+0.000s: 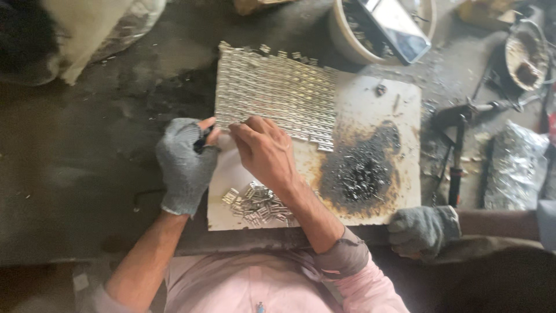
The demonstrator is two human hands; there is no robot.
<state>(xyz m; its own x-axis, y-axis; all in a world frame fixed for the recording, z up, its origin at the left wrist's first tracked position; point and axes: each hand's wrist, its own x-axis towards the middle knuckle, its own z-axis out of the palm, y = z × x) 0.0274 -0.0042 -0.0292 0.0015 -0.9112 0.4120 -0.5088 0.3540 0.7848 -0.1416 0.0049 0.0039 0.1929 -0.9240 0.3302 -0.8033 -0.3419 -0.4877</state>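
My left hand [185, 165], in a grey knit glove with bare fingertips, rests at the left edge of a white board [370, 104], thumb pinched against a small dark item I cannot make out. My bare right hand [263, 148] touches the near edge of a sheet of small shiny metal pieces [275, 90] laid in tight rows on the board, fingertips pinched together on a piece there. Under my right wrist lies a loose heap of the same metal pieces [258, 206].
A burnt black patch [362, 171] with dark debris marks the board's right side. Another person's gloved hand [423, 230] rests at the board's near right corner. A white bowl [353, 43] holding a phone sits beyond; a torch-like tool [457, 156] and foil bundle [515, 165] lie right.
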